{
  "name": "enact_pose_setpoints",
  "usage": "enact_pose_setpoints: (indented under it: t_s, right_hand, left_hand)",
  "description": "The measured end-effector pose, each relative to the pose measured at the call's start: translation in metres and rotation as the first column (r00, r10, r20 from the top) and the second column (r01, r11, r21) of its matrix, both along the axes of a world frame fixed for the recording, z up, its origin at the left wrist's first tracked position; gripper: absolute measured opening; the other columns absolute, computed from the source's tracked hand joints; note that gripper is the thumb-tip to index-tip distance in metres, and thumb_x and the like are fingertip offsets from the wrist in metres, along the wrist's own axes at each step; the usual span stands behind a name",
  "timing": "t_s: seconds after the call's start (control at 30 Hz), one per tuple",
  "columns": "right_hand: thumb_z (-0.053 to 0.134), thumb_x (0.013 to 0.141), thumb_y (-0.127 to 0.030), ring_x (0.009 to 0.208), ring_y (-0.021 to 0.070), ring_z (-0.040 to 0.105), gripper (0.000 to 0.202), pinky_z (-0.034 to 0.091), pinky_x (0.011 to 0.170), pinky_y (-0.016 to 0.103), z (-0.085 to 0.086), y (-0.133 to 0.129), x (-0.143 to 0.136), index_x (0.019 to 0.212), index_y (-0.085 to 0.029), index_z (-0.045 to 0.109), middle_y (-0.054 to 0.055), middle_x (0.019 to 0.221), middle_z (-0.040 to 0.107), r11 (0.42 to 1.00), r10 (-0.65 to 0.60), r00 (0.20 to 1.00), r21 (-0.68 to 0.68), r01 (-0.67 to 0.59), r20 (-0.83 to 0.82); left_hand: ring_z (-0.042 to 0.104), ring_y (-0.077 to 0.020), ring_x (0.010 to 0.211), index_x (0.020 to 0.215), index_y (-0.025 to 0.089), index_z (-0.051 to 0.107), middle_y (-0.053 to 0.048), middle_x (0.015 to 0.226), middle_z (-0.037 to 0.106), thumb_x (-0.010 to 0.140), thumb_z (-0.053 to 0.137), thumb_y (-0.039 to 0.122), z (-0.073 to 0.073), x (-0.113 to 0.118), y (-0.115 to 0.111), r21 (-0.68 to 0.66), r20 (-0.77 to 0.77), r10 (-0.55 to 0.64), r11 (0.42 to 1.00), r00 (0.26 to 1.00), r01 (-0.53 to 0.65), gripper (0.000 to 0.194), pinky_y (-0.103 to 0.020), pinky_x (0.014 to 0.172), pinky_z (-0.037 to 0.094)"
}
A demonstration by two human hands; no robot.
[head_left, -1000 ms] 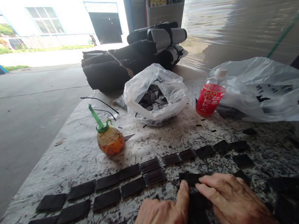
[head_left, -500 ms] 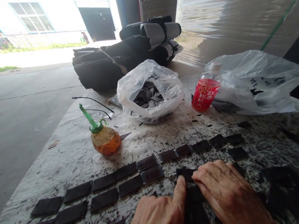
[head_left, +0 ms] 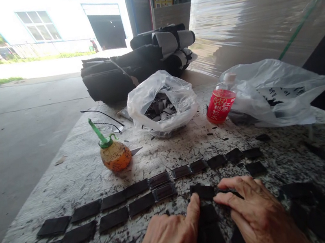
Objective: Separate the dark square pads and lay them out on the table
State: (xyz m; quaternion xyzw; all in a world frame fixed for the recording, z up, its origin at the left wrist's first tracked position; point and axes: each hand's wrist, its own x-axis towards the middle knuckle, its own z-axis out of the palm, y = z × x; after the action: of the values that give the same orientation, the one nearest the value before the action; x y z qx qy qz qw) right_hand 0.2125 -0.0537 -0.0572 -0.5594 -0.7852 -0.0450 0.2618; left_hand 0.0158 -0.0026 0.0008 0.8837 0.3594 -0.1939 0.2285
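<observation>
Several flat black pieces lie in slanting rows on the speckled white table. My left hand rests at the lower middle, its index finger stretched out and its tip on the near left corner of a black piece. The other left fingers are curled, and nothing shows in them. Just right of that piece is my right hand, with thumb and fingers around a thin dark piece. More black pieces lie between the hands, partly hidden by them.
An oil bottle with a green spout stands at the left. Behind the rows are an open plastic bag of dark scraps, a red-labelled bottle, another plastic bag and black rolls. Dark pieces are heaped at the right.
My right hand has moved slightly right, its fingers parting from the piece under my left fingertip and now around a thin dark piece. The whole view has shifted a little.
</observation>
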Motion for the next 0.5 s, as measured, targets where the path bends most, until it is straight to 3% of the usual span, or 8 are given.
enact_pose_setpoints:
  t_s: [0.2, 0.37, 0.5]
  right_hand:
    - [0.041, 0.078, -0.006, 0.112, 0.0201, 0.046, 0.043, 0.032, 0.092, 0.031, 0.003, 0.005, -0.014, 0.117, -0.015, 0.055, 0.002, 0.116, 0.06, 0.97, 0.202, 0.968, 0.105, -0.218, 0.151]
    - [0.038, 0.081, -0.008, 0.097, 0.0188, 0.053, 0.037, 0.031, 0.09, 0.031, -0.003, 0.006, -0.032, 0.106, -0.019, 0.063, 0.0, 0.1, 0.066, 0.984, 0.084, 0.995, 0.162, -0.076, -0.044]
    - [0.041, 0.079, -0.007, 0.089, 0.0187, 0.054, 0.036, 0.031, 0.088, 0.032, -0.003, 0.011, -0.042, 0.105, -0.02, 0.062, 0.002, 0.092, 0.066, 0.985, 0.05, 0.997, 0.167, -0.039, -0.062]
  left_hand:
    - [0.062, -0.0232, 0.071, 0.137, 0.013, 0.018, -0.013, 0.091, 0.067, 0.064, 0.043, 0.003, 0.003, -0.004, -0.01, 0.097, 0.095, 0.086, 0.991, 0.992, -0.096, 0.079, -0.03, 0.061, 0.043]
    - [0.062, -0.02, 0.07, 0.123, 0.022, 0.044, -0.005, 0.082, 0.067, 0.061, 0.043, 0.004, 0.009, -0.012, -0.013, 0.11, 0.275, 0.205, 0.964, 0.939, -0.243, 0.065, -0.025, 0.062, 0.043]
    - [0.062, -0.0189, 0.07, 0.109, 0.025, 0.056, -0.001, 0.076, 0.068, 0.051, 0.039, 0.006, 0.02, -0.03, -0.01, 0.081, 0.416, 0.202, 0.963, 0.887, -0.258, 0.064, -0.022, 0.059, 0.041]
